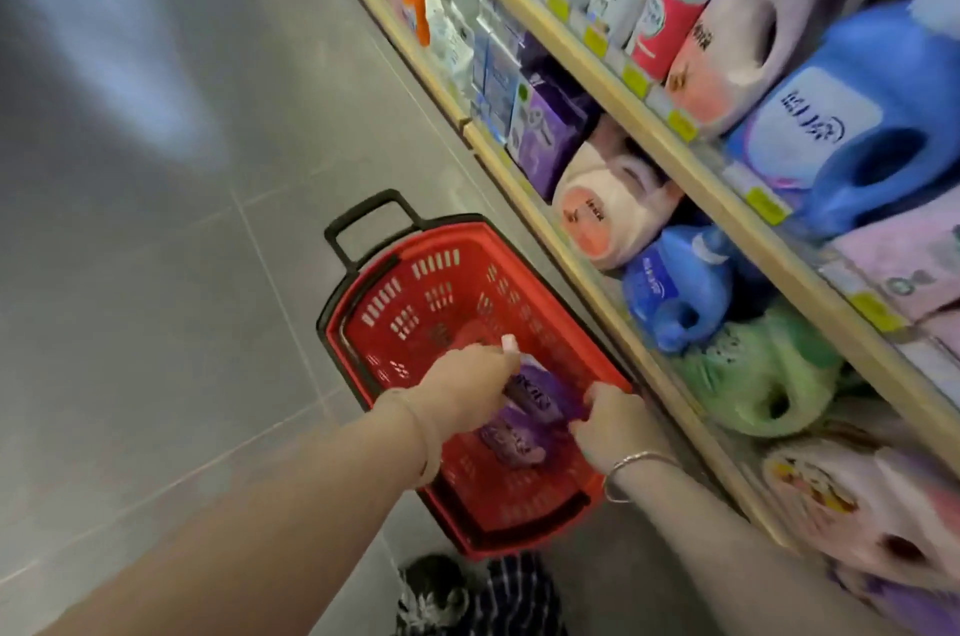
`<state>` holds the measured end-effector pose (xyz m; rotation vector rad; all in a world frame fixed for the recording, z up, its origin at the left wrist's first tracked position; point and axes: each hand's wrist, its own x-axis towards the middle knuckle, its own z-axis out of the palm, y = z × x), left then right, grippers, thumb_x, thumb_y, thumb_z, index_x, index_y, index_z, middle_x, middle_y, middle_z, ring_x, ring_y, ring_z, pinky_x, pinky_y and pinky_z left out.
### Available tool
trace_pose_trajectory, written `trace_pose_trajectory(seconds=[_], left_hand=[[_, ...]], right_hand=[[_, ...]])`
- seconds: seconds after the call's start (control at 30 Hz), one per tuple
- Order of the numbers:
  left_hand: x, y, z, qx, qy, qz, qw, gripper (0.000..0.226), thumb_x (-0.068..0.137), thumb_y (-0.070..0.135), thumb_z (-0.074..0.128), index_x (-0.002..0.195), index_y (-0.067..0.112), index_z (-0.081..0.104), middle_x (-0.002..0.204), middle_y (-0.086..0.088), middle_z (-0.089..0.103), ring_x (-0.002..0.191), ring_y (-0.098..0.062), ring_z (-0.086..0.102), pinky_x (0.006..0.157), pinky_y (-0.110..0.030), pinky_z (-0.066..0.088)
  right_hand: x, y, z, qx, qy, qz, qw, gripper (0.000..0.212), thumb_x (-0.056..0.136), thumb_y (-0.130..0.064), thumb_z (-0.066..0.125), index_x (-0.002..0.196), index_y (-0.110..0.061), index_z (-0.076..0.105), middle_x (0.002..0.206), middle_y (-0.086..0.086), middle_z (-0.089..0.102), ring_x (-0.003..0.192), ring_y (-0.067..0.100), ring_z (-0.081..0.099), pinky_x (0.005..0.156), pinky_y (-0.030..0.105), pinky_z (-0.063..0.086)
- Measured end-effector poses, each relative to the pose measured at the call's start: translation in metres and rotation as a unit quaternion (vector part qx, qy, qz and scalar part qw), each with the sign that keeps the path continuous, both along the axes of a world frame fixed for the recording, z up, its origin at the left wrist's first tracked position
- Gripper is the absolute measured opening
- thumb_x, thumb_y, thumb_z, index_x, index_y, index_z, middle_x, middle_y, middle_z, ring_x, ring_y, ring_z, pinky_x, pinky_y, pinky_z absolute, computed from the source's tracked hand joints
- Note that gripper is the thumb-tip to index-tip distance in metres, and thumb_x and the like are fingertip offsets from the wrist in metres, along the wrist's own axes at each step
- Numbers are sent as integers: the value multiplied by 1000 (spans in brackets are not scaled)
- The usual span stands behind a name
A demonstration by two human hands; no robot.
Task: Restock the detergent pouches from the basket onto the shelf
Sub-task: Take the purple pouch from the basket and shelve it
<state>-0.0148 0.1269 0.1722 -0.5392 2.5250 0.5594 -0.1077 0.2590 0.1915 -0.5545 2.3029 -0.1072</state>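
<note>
Two bare hands reach down into a red shopping basket (447, 292) that stands on the grey tiled floor (156, 272) just beside the shelving. At the very bottom of the view sits a bit of dark striped fabric (514, 594), with the basket's near rim right above it. The left hand (462, 388), wrist ringed by a thin bracelet, has its fingers curled around the top of a purple detergent pouch (540, 399) inside the basket. The right hand (613, 427), wearing a silver bangle (631, 472), pinches the same pouch's right edge near the basket's right wall. A second purple pouch (511, 443) lies flat on the basket bottom, under the first. Beyond the hands, the basket's black pull handle (371, 220) sticks up at its far end. To the right runs the wood-edged shelf (613, 303), its lower tier holding green, blue and pink detergent jugs and purple boxes (545, 131). On the upper tier stand a large blue jug (857, 116) and pink and white bottles, with yellow price tags along the edge.
</note>
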Motion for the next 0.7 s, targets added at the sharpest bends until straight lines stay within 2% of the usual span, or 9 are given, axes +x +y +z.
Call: trace_pose_trajectory(seconds=[0.17, 0.3, 0.43, 0.5, 0.6, 0.7], left_hand=[[-12, 19, -108, -27, 19, -46, 998, 33, 88, 11, 47, 121, 13, 51, 129, -7, 53, 124, -30, 46, 99, -40, 39], [-19, 34, -176, -53, 7, -96, 994, 39, 92, 11, 42, 131, 14, 46, 141, -6, 44, 136, -26, 32, 114, -42, 19], [-23, 39, -220, -79, -28, -129, 988, 35, 92, 8, 37, 124, 12, 52, 129, -8, 55, 129, -29, 39, 118, -45, 8], [-24, 37, -235, -90, -42, -142, 985, 33, 89, 7, 40, 116, 12, 59, 119, -8, 63, 122, -31, 48, 118, -46, 9], [-26, 30, -246, -92, -8, -150, 984, 30, 84, 4, 44, 100, 10, 68, 104, -10, 71, 108, -32, 60, 112, -42, 27], [-23, 25, -233, -94, -42, -174, 979, 27, 90, 7, 43, 103, 10, 65, 111, -10, 69, 108, -32, 60, 101, -37, 37]], right_hand=[[6, 12, -104, 36, -31, 46, 998, 28, 86, -26, 57, 110, -12, 56, 118, 14, 64, 113, 32, 60, 89, 38, 49], [5, 17, -169, 53, -15, 90, 994, 31, 88, -28, 58, 114, -13, 55, 118, 12, 65, 114, 31, 59, 90, 37, 47], [2, 10, -220, 68, -27, 113, 991, 24, 90, -22, 54, 112, -14, 58, 118, 12, 65, 112, 31, 62, 88, 37, 49], [3, 8, -237, 80, -30, 123, 989, 23, 91, -19, 50, 110, -14, 61, 118, 13, 65, 111, 31, 62, 87, 38, 50], [3, 6, -249, 87, -11, 143, 986, 24, 93, -16, 47, 112, -13, 61, 120, 13, 63, 113, 32, 60, 87, 37, 50], [6, 3, -245, 80, -4, 175, 981, 23, 93, -15, 48, 112, -12, 61, 119, 13, 64, 113, 33, 60, 88, 37, 50]])
